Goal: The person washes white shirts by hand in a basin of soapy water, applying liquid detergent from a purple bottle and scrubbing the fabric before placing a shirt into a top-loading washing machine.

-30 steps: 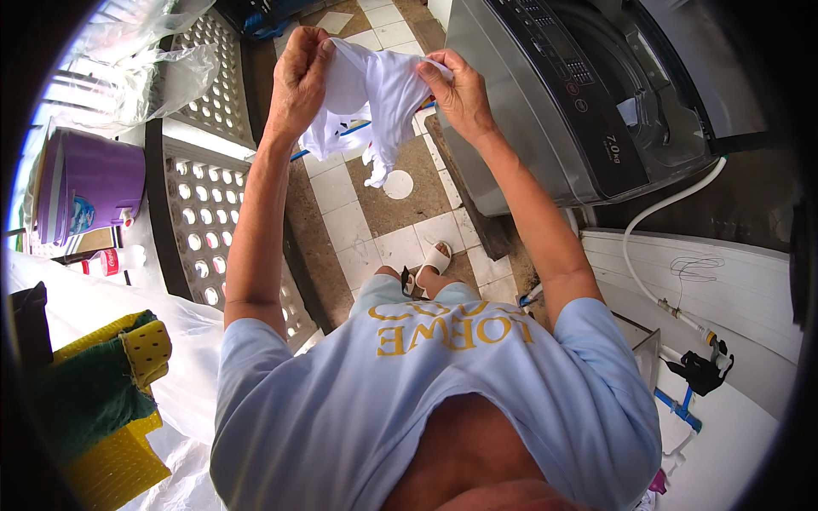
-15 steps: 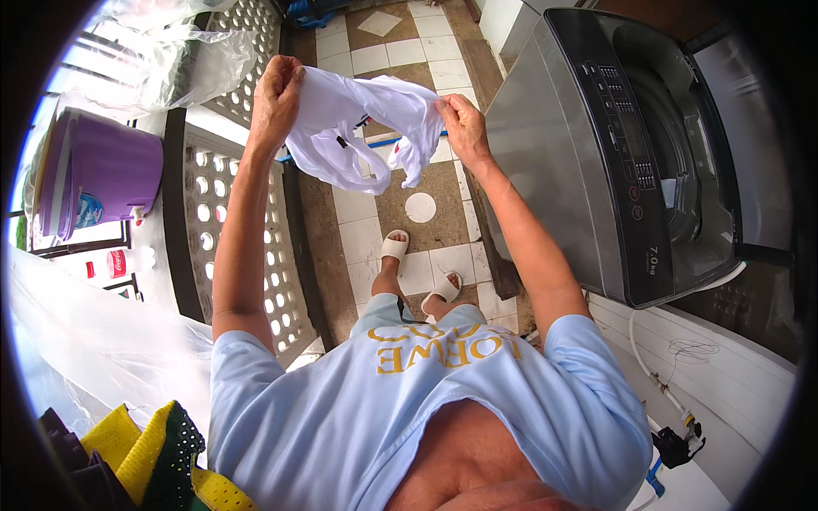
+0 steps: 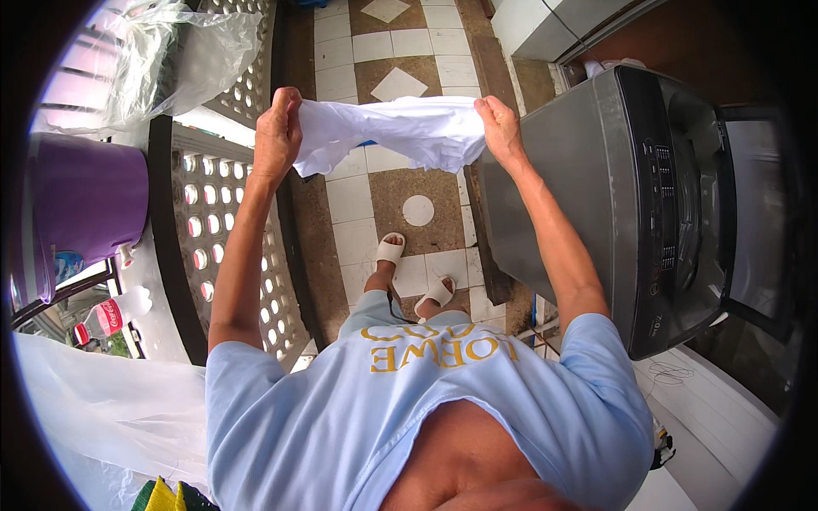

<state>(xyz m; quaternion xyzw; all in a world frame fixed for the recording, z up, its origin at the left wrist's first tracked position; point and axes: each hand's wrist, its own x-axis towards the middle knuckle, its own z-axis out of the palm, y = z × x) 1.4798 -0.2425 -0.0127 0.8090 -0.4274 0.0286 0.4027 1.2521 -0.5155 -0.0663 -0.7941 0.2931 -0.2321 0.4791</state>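
A thin white garment (image 3: 392, 128) is stretched sideways in front of me, above the tiled floor. My left hand (image 3: 279, 136) is closed on its left end, while my right hand (image 3: 501, 128) pinches the right end. Its upper edge runs nearly straight between the two hands, and folds hang below; what kind of garment it is cannot be made out. Close to my right forearm stands a dark grey top-loading washing machine (image 3: 554, 196) with its lid raised.
On the left ledge stand a purple tub (image 3: 94, 192) and a red-capped plastic bottle (image 3: 106, 317). A perforated block wall (image 3: 209, 213) runs along that side. Clear plastic (image 3: 204, 64) hangs at upper left, and a translucent sheet (image 3: 111, 409) lies lower left, near yellow-green cloth (image 3: 162, 496).
My hands have moved apart, pulling the sagging garment into a straighter, wider band. The left hand is slightly lower in view, the right hand farther right. The view has shifted.
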